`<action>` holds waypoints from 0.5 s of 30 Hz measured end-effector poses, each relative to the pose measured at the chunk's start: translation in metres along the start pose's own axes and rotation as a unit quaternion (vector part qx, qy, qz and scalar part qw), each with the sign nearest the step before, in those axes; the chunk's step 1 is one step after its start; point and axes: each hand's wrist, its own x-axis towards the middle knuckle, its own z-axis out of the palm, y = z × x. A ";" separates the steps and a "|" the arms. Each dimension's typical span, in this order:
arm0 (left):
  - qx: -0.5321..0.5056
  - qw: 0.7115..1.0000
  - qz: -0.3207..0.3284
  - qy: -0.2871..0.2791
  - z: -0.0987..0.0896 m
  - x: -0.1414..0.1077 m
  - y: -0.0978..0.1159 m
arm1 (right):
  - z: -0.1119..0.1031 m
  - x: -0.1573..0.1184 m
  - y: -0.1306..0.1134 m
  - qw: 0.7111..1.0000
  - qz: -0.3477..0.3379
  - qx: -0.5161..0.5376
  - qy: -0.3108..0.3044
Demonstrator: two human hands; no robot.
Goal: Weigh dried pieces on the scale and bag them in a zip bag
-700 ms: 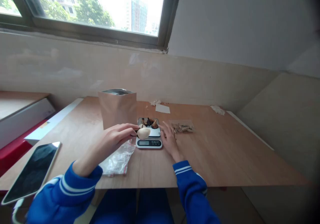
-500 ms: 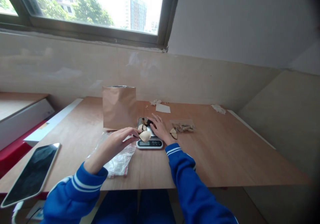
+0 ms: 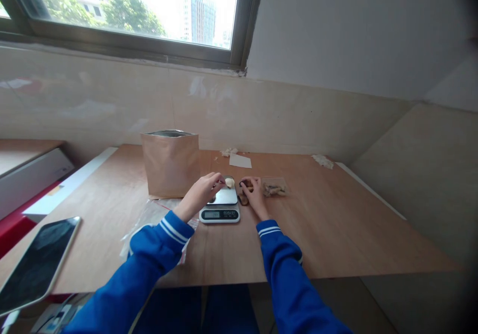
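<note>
A white digital kitchen scale [image 3: 219,215] with a shiny weighing plate stands in the middle of the table. Over the plate, my left hand [image 3: 201,192] pinches a pale dried mushroom [image 3: 229,183]; another dark piece [image 3: 212,199] lies on the plate, partly covered by that hand. Just right of the scale, my right hand [image 3: 256,194] has its fingers closed on a dark brown dried mushroom [image 3: 246,184] at table level. Another mushroom piece [image 3: 243,200] lies under those fingers. Beyond my right hand is a clear plastic bag [image 3: 275,188] with dried pieces inside.
A brown paper pouch [image 3: 171,165], open at the top, stands left of the scale. Clear zip bags [image 3: 144,224] lie in front of it, partly under my left arm. A phone [image 3: 39,259] rests at the left edge. A white card [image 3: 240,161] and crumpled tissue [image 3: 323,162] are at the back.
My right hand has moved right, off the scale plate, and now grips a dark mushroom beside it. My left hand has moved forward and right over the plate with the pale mushroom.
</note>
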 end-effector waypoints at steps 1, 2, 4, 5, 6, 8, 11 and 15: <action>0.032 0.999 -0.006 -0.012 0.008 0.008 -0.001 | -0.005 0.000 0.006 1.000 0.005 -0.004 0.010; 0.069 0.997 -0.009 -0.028 0.015 0.016 -0.002 | -0.009 -0.001 0.011 1.000 0.007 -0.010 0.011; 0.151 0.986 -0.012 -0.064 0.028 0.026 -0.004 | -0.015 -0.002 0.019 1.000 -0.002 -0.030 -0.008; 0.183 0.980 -0.010 -0.079 0.033 0.028 -0.004 | -0.018 -0.004 0.021 0.999 -0.013 -0.048 -0.020; 0.207 0.974 -0.009 -0.090 0.038 0.030 -0.004 | -0.019 -0.006 0.023 0.997 -0.028 -0.071 -0.028; 0.227 0.969 -0.007 -0.096 0.043 0.029 -0.005 | -0.021 -0.013 0.024 0.991 -0.055 -0.120 -0.025; 0.248 0.964 -0.011 -0.093 0.041 0.022 -0.006 | -0.024 -0.025 0.022 0.984 -0.066 -0.167 0.015; 0.271 0.960 -0.021 -0.065 0.025 0.014 -0.007 | -0.029 -0.042 0.018 0.980 -0.061 -0.184 0.043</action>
